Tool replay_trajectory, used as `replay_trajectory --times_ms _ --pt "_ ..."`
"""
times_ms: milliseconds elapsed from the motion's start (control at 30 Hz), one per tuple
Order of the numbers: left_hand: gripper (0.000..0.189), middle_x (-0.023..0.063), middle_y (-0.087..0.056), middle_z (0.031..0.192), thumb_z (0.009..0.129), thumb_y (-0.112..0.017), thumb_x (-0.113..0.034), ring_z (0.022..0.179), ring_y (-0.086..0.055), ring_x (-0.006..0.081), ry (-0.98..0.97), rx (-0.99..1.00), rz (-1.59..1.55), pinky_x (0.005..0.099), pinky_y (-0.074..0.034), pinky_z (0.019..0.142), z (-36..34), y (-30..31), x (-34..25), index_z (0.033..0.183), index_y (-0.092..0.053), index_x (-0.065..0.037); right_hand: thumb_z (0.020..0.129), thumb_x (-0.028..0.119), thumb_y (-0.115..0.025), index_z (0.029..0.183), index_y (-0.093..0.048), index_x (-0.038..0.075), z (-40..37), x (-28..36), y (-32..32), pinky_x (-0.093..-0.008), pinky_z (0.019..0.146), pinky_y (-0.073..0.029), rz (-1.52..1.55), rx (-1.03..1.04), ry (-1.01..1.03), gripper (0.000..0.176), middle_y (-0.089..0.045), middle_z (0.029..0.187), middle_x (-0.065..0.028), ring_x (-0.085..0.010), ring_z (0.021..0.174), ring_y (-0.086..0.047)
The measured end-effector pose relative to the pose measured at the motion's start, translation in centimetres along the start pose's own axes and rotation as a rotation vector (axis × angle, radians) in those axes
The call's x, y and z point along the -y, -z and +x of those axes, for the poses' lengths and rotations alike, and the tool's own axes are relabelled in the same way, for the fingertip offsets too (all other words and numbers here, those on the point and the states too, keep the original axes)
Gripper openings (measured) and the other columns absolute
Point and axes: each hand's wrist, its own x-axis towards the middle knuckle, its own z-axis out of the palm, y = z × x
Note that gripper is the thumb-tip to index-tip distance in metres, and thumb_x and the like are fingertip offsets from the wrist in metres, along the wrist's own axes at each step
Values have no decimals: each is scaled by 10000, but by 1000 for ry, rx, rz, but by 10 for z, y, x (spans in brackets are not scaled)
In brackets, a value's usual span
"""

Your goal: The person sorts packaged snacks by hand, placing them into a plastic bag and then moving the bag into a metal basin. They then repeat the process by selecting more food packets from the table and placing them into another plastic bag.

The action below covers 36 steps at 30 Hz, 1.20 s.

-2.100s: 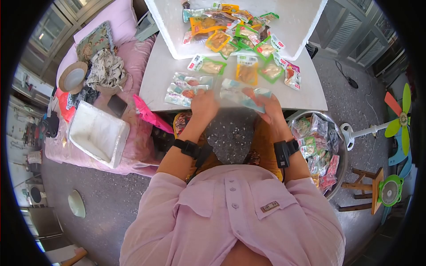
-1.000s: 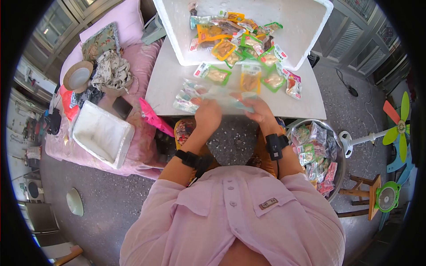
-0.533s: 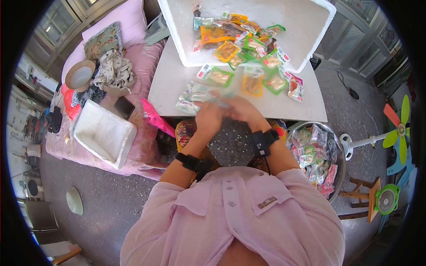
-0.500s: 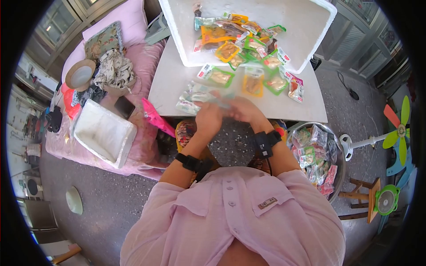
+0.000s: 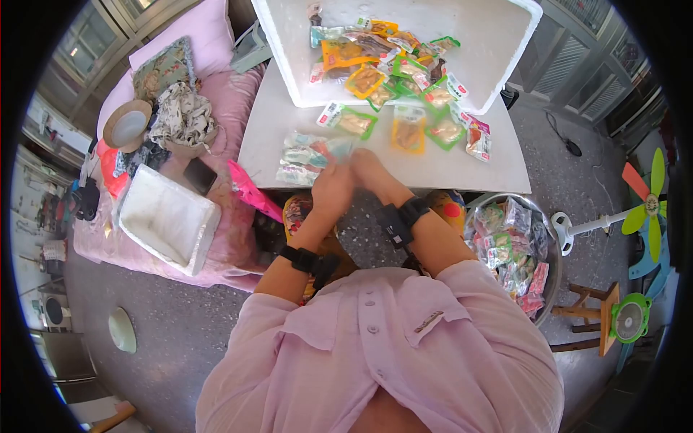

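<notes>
A pile of pale blue snack packets (image 5: 304,156) lies at the near left of the white table (image 5: 278,108). My right hand (image 5: 367,166) reaches across to that pile, fingertips on the top packet's right edge. Just beside it, my left hand (image 5: 332,189) touches the pile's near side; its grip is hidden. Both wrists wear black bands. Beyond the pile sits a row of single packets: a green packet (image 5: 350,121), an orange packet (image 5: 408,132), another green packet (image 5: 445,131) and a red packet (image 5: 478,138).
A white foam box (image 5: 505,43) at the table's far side holds several mixed packets. A metal basin (image 5: 556,260) of packets stands on the floor at my right. At left, a pink bed carries a foam lid (image 5: 167,218), a phone (image 5: 196,175) and a hat. A fan (image 5: 641,203) stands far right.
Both hands carried a pale blue packet from the table's near middle leftward onto the pile. My right arm now crosses in front of me.
</notes>
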Motion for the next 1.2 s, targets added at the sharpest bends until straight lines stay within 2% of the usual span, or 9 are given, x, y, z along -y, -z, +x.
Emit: replay_trajectory --times_ms 100,233,433,633,733,833,933,1000,1200 --pt "112 143 -492 731 696 -505 -108 664 -493 310 -118 -49 23 375 -409 560 0 10 9 768 -492 -23 691 133 -454 616 -474 38 3 -28 15 -234 299 -233 205 90 7 123 -421 488 -48 -115 348 -351" --pt "246 160 -520 862 658 -501 -118 764 -512 302 -45 -29 -79 371 -421 666 25 10 47 883 -518 -21 697 175 -473 638 -478 44 -28 -11 32 -219 334 -285 268 -15 -145 144 -440 529 -46 -109 402 -395" --pt "427 134 -451 1054 701 -513 -128 878 -503 178 395 906 -393 275 -459 581 107 12 58 1090 -396 1 742 254 -509 787 -458 69 -67 -8 7 -231 460 -398 450 37 -342 197 -473 712 -17 -124 591 -503" --pt "402 103 -406 1095 699 -528 -152 942 -436 227 567 1277 -253 380 -461 548 133 -23 53 1068 -414 -39 760 245 -531 770 -453 96 -68 -18 -18 -251 506 -413 810 131 -502 168 -459 715 -3 -129 627 -514" --pt "309 77 -411 1051 697 -530 -146 908 -432 223 578 1322 -194 422 -442 535 136 -21 47 984 -454 -59 752 173 -530 742 -462 78 -59 -30 -23 -236 488 -406 941 104 -466 118 -473 666 -16 -125 597 -511" --pt "247 39 -468 921 686 -551 -151 825 -452 167 628 1238 -163 352 -424 562 133 -21 47 909 -479 -76 738 106 -518 733 -465 59 -55 -38 -25 -227 469 -399 909 81 -379 71 -483 629 -29 -117 562 -502" --pt "198 5 -499 801 686 -556 -141 746 -463 113 296 1176 -279 265 -396 585 134 -18 65 864 -496 -78 727 70 -506 741 -466 49 -58 -33 -21 -222 463 -395 743 39 -298 47 -489 622 -37 -107 544 -487" --pt "158 -10 -497 751 699 -551 -124 702 -457 86 326 1050 -554 232 -384 599 132 -8 75 835 -492 -69 724 63 -501 745 -467 47 -62 -21 -14 -221 475 -396 690 -27 -271 42 -490 625 -37 -100 547 -478" --pt "61 -10 -496 745 747 -516 -75 698 -450 66 386 653 -1052 203 -372 644 123 61 50 791 -479 -54 717 61 -501 737 -502 23 -67 26 38 -228 564 -401 89 -27 232 44 -503 653 -44 -116 609 -494"
